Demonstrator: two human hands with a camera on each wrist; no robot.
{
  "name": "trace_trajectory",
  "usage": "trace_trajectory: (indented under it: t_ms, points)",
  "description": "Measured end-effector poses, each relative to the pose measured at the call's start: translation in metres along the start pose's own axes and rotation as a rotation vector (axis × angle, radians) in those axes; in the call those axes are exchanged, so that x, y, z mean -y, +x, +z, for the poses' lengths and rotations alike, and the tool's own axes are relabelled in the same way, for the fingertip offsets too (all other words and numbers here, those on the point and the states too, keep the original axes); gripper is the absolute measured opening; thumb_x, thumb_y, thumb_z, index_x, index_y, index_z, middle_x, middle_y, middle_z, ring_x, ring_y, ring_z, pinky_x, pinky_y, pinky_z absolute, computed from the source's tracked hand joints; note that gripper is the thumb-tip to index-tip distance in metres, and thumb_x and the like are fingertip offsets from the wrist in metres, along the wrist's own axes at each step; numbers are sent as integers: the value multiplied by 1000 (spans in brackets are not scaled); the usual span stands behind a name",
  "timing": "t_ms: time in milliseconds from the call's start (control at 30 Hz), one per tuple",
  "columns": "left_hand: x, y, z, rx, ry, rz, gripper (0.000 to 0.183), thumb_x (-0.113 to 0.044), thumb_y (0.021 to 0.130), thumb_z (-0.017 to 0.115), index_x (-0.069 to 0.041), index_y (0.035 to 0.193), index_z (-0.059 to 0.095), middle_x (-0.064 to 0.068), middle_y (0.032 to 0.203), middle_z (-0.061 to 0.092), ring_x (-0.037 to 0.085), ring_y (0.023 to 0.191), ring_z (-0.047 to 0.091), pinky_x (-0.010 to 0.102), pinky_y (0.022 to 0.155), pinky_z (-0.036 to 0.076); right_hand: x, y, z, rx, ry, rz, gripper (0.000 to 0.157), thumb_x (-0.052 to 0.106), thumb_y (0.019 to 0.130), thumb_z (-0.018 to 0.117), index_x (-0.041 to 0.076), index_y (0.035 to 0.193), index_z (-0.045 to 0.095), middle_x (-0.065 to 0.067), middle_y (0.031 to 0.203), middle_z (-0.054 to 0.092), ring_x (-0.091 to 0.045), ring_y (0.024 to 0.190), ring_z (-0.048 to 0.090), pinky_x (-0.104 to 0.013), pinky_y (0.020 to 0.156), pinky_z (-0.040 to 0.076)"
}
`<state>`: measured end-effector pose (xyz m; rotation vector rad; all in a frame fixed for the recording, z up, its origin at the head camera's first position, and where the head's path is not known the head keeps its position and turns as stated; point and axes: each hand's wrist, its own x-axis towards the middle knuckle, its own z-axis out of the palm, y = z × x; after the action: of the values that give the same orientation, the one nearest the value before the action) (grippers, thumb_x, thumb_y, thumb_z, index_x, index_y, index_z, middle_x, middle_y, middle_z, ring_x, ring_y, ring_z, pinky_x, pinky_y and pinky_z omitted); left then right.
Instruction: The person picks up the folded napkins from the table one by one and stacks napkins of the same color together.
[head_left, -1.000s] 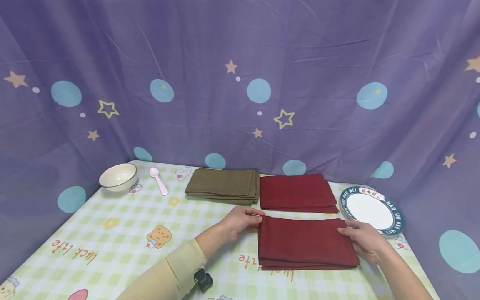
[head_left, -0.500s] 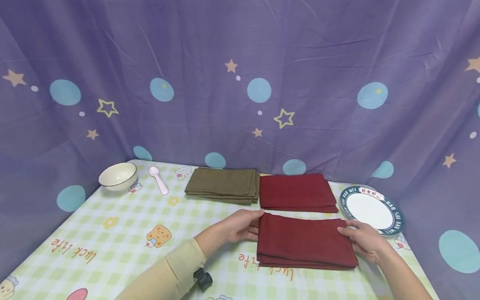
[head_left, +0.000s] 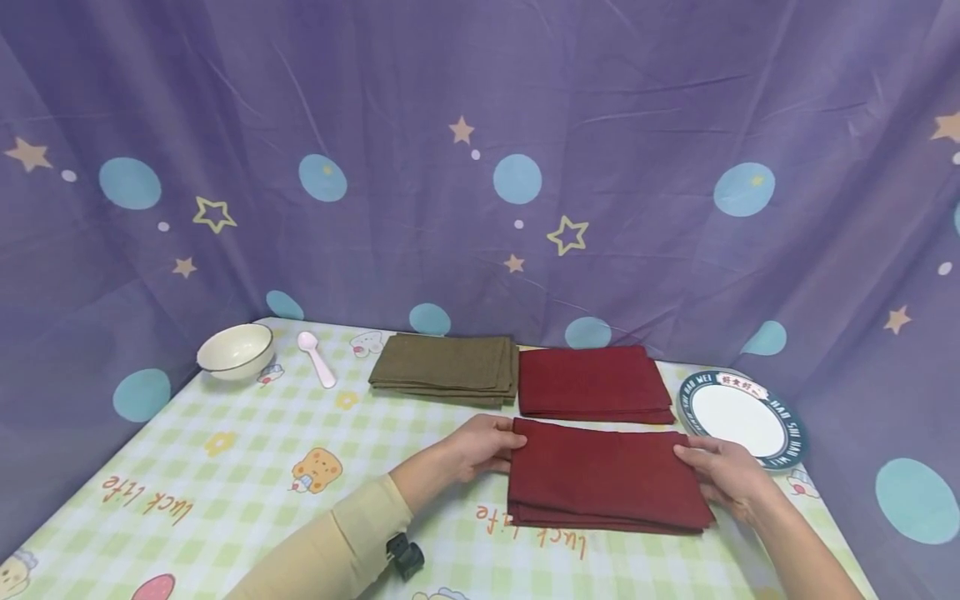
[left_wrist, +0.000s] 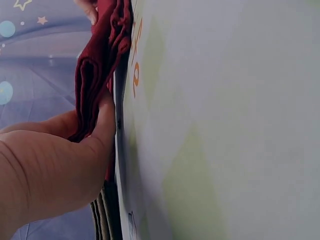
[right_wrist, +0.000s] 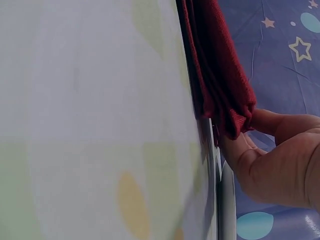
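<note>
A folded dark red cloth (head_left: pixel 603 479) lies between my two hands near the front right of the table. My left hand (head_left: pixel 472 450) pinches its far left corner, thumb on top and fingers underneath. In the left wrist view that corner of the cloth (left_wrist: pixel 89 82) is lifted off the table, its layers showing at the edge. My right hand (head_left: pixel 727 477) grips the far right corner, thumb above. The right wrist view shows the layered cloth end (right_wrist: pixel 225 75) between thumb and fingers of the right hand (right_wrist: pixel 282 160). Just behind lies a second folded red cloth (head_left: pixel 588 382).
A folded olive-brown cloth (head_left: pixel 442 362) sits left of the rear red one. A plate (head_left: pixel 795 446) with a dark green rim stands at the right, close to my right hand. Far left are a cream bowl (head_left: pixel 236 350) and a pink spoon (head_left: pixel 317 361). A purple curtain (head_left: pixel 420 167) hangs behind.
My left hand has taken the cloth's left corner between thumb and fingers and raised it a little. The front cloth has shifted slightly left and away from me; the right hand kept its grip.
</note>
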<state>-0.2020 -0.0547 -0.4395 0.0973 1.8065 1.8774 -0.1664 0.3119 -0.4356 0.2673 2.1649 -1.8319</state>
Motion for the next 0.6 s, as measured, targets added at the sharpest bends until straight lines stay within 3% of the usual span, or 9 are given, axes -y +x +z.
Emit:
trace_trajectory:
  t_ms: [200,600]
  points:
    - [-3,0,0,-46,-31,23,26,-1,99,60,9,123,61,11,90,74,17,76,70,36,72,61,2,1,2,-53,9,-1,72,14,100,65,-14,151,24,-6,103,72,-18,87,72,-41,77,61]
    - [-4,4,-6,-109,-62,105,36,1,97,60,8,132,55,9,89,73,14,72,69,32,67,60,3,2,9,-34,75,-51,66,14,98,69,-8,151,36,-4,107,71,-17,91,72,-41,80,60]
